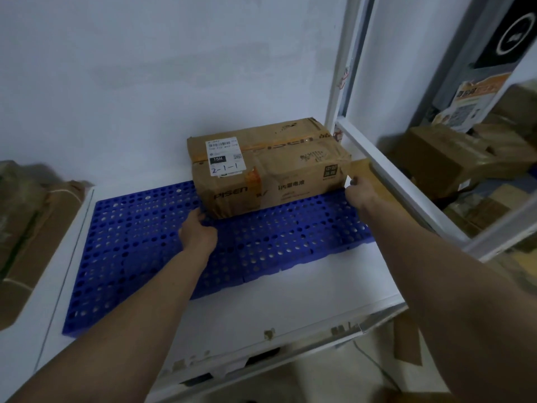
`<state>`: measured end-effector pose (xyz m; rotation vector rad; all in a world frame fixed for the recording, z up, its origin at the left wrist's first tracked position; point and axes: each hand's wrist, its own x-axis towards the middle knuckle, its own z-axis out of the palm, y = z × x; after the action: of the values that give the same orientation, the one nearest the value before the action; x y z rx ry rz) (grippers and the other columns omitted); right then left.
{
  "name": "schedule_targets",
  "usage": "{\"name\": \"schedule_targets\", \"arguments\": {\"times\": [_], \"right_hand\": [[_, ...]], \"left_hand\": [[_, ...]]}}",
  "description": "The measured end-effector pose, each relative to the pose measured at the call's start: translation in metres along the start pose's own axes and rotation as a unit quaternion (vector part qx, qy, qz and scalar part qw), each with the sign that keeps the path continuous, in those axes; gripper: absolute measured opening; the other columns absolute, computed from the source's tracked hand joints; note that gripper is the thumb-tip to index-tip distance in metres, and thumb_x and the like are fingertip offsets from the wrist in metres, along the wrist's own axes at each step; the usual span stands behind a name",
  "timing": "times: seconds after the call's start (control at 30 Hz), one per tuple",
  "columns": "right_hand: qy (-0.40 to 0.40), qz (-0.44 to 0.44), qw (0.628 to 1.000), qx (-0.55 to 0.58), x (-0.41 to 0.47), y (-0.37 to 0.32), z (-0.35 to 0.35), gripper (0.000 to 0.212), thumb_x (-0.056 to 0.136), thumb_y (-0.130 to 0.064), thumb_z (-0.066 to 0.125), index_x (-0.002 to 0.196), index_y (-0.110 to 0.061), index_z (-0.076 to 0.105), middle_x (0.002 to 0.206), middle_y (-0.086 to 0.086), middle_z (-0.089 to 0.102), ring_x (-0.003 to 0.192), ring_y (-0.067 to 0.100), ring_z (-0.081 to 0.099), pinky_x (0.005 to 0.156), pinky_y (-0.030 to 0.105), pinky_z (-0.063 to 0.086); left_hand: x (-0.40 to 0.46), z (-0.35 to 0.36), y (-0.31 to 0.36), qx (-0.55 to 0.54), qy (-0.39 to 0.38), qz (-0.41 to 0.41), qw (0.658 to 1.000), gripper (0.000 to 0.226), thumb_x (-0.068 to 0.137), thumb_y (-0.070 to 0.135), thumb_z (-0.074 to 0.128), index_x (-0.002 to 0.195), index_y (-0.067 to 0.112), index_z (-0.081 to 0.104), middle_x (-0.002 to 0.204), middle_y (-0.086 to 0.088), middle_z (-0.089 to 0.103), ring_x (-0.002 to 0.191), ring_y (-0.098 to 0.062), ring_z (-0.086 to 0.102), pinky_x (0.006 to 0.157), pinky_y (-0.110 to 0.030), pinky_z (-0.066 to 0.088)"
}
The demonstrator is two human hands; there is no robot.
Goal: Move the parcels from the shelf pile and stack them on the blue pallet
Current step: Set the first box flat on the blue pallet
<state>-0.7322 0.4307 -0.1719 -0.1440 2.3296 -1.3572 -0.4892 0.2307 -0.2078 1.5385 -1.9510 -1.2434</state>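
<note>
A brown cardboard parcel (279, 173) with a white label marked 2-1-1 sits on the far right part of the blue perforated pallet (139, 245). My left hand (197, 231) grips its near lower left corner, fingers curled at the box's bottom edge. At the box's right end my right hand (360, 190) holds the lower corner, fingers bent against the cardboard. The parcel lies flat, its long side towards me.
The pallet lies on a white surface (290, 292) against a white wall. A white shelf frame (386, 170) stands just right of the parcel, with more cardboard parcels (453, 161) piled behind it. Wrapped brown bundles (32, 222) lie at the far left.
</note>
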Motion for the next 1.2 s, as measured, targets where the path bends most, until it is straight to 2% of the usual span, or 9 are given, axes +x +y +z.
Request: {"name": "schedule_targets", "arguments": {"times": [0.07,0.2,0.33,0.4,0.5,0.7,0.87,1.03,1.2], "right_hand": [[-0.028,-0.009,0.999,0.015,0.005,0.003,0.004,0.064,0.086,0.008,0.036,0.147,-0.012,0.03,0.143,0.011,0.042,0.128,0.028,0.042,0.105,0.039,0.038],[-0.035,-0.013,0.999,-0.007,0.014,0.007,0.008,0.066,0.083,0.007,0.036,0.145,-0.016,0.035,0.134,0.012,0.049,0.117,0.028,0.048,0.099,0.041,0.042],[-0.013,-0.007,1.0,-0.006,0.021,0.003,0.015,0.062,0.083,0.011,0.038,0.141,-0.009,0.039,0.121,0.015,0.051,0.104,0.028,0.048,0.076,0.033,0.042],[0.006,-0.009,1.0,-0.017,0.024,-0.002,0.017,0.059,0.082,0.012,0.04,0.138,-0.006,0.041,0.126,0.017,0.051,0.1,0.028,0.049,0.075,0.033,0.042],[0.002,0.003,1.0,-0.03,0.028,-0.008,0.02,0.063,0.078,0.012,0.039,0.138,-0.007,0.038,0.126,0.023,0.05,0.076,0.023,0.046,0.058,0.032,0.04],[0.025,0.005,0.999,-0.038,0.031,-0.003,0.024,0.055,0.082,0.008,0.041,0.136,-0.002,0.041,0.102,0.017,0.051,0.065,0.017,0.042,0.049,0.026,0.033],[0.03,0.01,0.999,-0.02,0.031,0.002,0.027,0.055,0.082,0.002,0.045,0.136,-0.008,0.041,0.125,0.02,0.053,0.094,0.028,0.05,0.059,0.029,0.04],[0.02,0.011,1.0,-0.019,0.033,0.007,0.024,0.067,0.074,-0.006,0.047,0.139,-0.019,0.039,0.112,0.018,0.058,0.097,0.038,0.059,0.076,0.046,0.052],[0.02,0.014,1.0,-0.003,0.031,0.01,0.024,0.073,0.072,-0.006,0.046,0.142,-0.025,0.035,0.091,0.007,0.058,0.087,0.03,0.059,0.079,0.047,0.053]], "left_hand": [[-0.004,0.007,-0.002,-0.011,0.008,-0.003,1.0,0.066,0.086,-0.013,0.042,0.144,0.019,0.041,0.142,-0.004,0.048,0.128,-0.029,0.043,0.102,-0.042,0.044],[-0.016,0.016,0.004,-0.008,0.011,-0.011,1.0,0.068,0.088,-0.009,0.04,0.145,0.027,0.038,0.148,-0.007,0.038,0.125,-0.029,0.045,0.091,-0.026,0.044],[-0.022,0.019,0.008,0.043,-0.003,-0.015,0.999,0.066,0.088,-0.002,0.047,0.146,0.028,0.036,0.147,-0.009,0.035,0.122,-0.032,0.046,0.099,-0.042,0.046],[-0.022,0.02,0.007,0.059,-0.014,-0.016,0.998,0.068,0.088,0.002,0.052,0.148,0.027,0.032,0.147,-0.009,0.032,0.124,-0.032,0.044,0.1,-0.041,0.044],[-0.02,0.018,0.003,0.052,-0.03,-0.002,0.998,0.071,0.086,0.002,0.054,0.148,0.026,0.03,0.147,-0.009,0.033,0.125,-0.031,0.043,0.099,-0.038,0.044],[-0.013,0.014,0.001,0.043,-0.034,-0.004,0.998,0.069,0.086,-0.003,0.051,0.147,0.024,0.032,0.148,-0.008,0.034,0.123,-0.031,0.045,0.098,-0.044,0.047],[-0.015,0.016,0.005,0.036,-0.002,-0.001,0.999,0.062,0.084,-0.005,0.05,0.138,0.023,0.042,0.139,-0.011,0.041,0.12,-0.032,0.045,0.094,-0.046,0.049],[-0.015,0.017,0.006,0.051,0.015,-0.005,0.999,0.062,0.084,-0.004,0.05,0.141,0.019,0.04,0.14,-0.011,0.038,0.131,-0.03,0.031,0.098,-0.046,0.045],[-0.016,0.014,0.01,0.06,0.012,-0.014,0.998,0.059,0.086,-0.003,0.05,0.14,0.019,0.039,0.141,-0.011,0.037,0.131,-0.029,0.03,0.096,-0.046,0.047]]}}
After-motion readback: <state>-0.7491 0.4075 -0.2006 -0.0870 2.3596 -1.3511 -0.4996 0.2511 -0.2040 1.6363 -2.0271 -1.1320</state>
